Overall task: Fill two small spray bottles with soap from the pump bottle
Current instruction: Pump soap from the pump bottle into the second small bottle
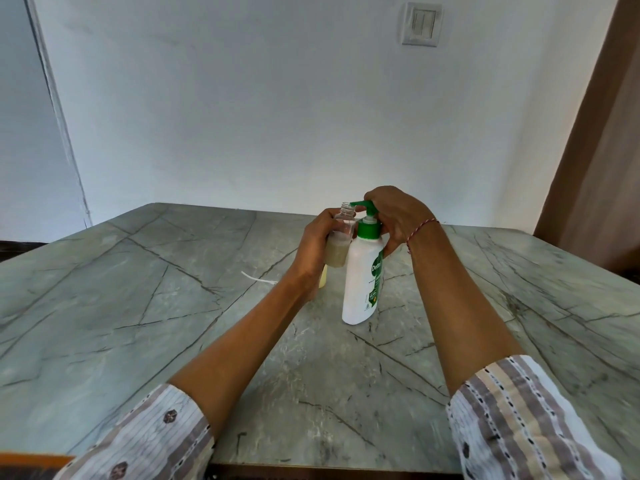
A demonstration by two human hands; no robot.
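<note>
Head view, frame centre: left hand (317, 242) grips spray bottle (341, 242), upright, open mouth under green nozzle pointing left. Right hand (398, 216) curled over pump bottle (362, 278) head; bottle upright on desk (138, 306).

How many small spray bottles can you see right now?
2: one uncapped small bottle held in the left hand at the pump spout; another mostly hidden behind that hand.

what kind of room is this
Probably a room in a home: a marble-look table against a plain white wall, a wall switch, and a wooden door frame at right.
</note>
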